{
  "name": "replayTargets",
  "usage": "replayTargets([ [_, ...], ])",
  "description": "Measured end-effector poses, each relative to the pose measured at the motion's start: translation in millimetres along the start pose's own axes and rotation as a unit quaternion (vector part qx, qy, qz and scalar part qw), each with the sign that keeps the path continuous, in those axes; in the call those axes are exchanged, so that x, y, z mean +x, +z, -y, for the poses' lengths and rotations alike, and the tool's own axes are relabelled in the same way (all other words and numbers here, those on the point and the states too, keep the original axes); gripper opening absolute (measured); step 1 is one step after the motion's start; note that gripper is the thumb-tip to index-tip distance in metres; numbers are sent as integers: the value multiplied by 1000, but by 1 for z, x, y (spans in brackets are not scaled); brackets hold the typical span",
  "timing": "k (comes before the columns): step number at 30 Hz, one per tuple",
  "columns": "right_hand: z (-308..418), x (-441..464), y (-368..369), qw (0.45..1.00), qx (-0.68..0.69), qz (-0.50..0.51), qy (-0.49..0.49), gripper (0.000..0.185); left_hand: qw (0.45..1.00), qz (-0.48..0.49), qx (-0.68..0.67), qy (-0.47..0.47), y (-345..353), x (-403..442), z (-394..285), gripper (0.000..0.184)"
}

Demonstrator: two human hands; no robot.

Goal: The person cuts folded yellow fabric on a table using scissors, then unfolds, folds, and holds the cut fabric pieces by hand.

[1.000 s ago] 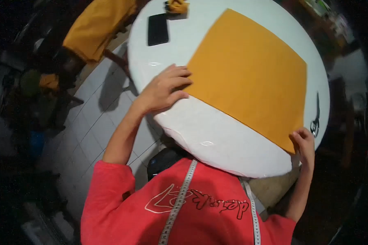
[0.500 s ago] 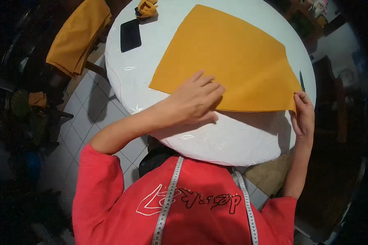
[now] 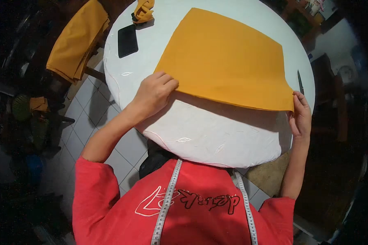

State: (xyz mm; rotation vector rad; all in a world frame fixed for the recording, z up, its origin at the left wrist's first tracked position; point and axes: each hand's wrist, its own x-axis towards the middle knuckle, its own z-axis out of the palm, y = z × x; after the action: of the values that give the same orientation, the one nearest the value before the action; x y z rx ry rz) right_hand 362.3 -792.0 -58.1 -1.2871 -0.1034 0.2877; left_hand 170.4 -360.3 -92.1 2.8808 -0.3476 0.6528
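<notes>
A mustard-yellow piece of fabric [image 3: 225,57] lies across the white-covered round table, its near edge lifted a little and casting a shadow. My left hand [image 3: 155,90] is closed on the fabric's near left corner, fingers curled over it. At the near right corner, my right hand [image 3: 301,112] pinches the fabric between thumb and fingers. The near edge runs fairly taut between both hands. Just beyond my right hand, a dark pointed blade [image 3: 300,81], perhaps of scissors, rests on the table; its other end is hidden.
A black phone [image 3: 128,41] and a bundle of yellow fabric [image 3: 143,11] sit at the far left of the white tabletop [image 3: 216,139]. More yellow cloth [image 3: 77,38] hangs beside the table over a wooden support. A measuring tape [image 3: 166,200] hangs around my neck.
My left hand has moved left from lying on the fabric to gripping its near left corner. The near edge is now raised and straighter. My right hand keeps its pinch.
</notes>
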Motion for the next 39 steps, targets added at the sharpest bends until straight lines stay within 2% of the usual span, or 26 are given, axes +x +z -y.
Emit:
replayTargets([
  [5,0,0,-7,999,1,33,-4,24,997,-42,-53,-38,1,2,17,26],
  [11,-1,-2,0,999,-23,37,6,37,994,-30,-76,-74,0,2,35,26],
  [15,18,-15,43,981,-111,120,-103,52,988,-56,-112,-85,-10,5,46,22],
  [16,22,-13,45,981,-111,122,-105,52,989,-57,-110,-86,-15,5,47,22],
  [20,34,1,52,957,-132,145,-212,61,981,-72,-116,-136,-46,-2,52,24],
  [22,42,2,61,951,-154,140,-227,62,983,-142,-95,-74,-56,-8,60,27],
  [23,47,4,67,945,-178,133,-241,62,982,-144,-92,-76,-63,-11,62,27],
  [25,57,8,79,929,-224,119,-269,63,976,-144,-96,-130,-87,-18,63,30],
  [27,70,20,90,900,-218,146,-347,61,971,-177,-110,-120,-112,-27,69,33],
  [28,82,24,100,900,-217,149,-349,61,975,-166,-95,-117,-129,-36,79,42],
  [30,118,29,125,823,-175,199,-503,55,953,-205,-176,-136,-170,-45,69,50],
  [31,135,32,137,806,-155,207,-532,52,948,-223,-157,-161,-194,-51,67,53],
  [32,149,32,154,801,-135,217,-541,50,942,-241,-139,-185,-214,-55,67,56],
  [33,159,34,171,798,-111,230,-546,47,939,-254,-171,-159,-233,-63,83,53],
  [35,171,38,215,801,-65,263,-534,42,898,-307,-225,-219,-270,-76,97,50],
  [36,170,38,240,809,-41,283,-514,40,895,-301,-263,-200,-293,-94,119,43],
  [37,167,30,277,813,-19,305,-495,37,890,-344,-180,-241,-323,-125,130,40],
  [39,155,26,344,830,28,343,-438,32,887,-347,-24,-305,-362,-164,127,35],
])
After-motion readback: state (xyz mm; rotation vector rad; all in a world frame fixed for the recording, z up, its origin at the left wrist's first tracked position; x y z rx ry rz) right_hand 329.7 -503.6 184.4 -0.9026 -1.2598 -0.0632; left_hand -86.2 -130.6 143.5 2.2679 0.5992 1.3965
